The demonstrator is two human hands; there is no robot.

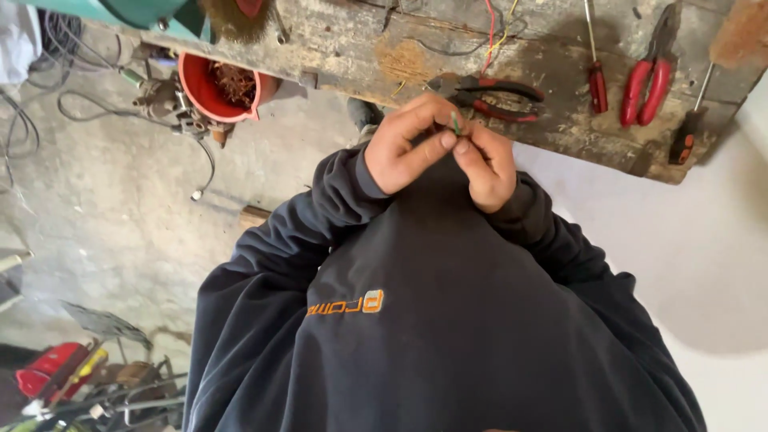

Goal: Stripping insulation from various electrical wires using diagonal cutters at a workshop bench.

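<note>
My left hand [410,146] and my right hand [490,164] meet in front of my chest, just below the edge of a worn wooden bench [560,132]. Both pinch a short, thin green wire [455,123] between thumbs and fingertips. My dark sweatshirt sleeves run down from both wrists. Pliers with red and black handles [502,98] lie on the bench right behind my fingers.
On the bench lie a red-handled screwdriver [597,80], red-handled snips [650,80], a black and orange screwdriver [686,134] and loose red and yellow wires [491,36]. A red bucket of copper wire [222,86] stands at left. Cables and tools litter the concrete floor [120,216].
</note>
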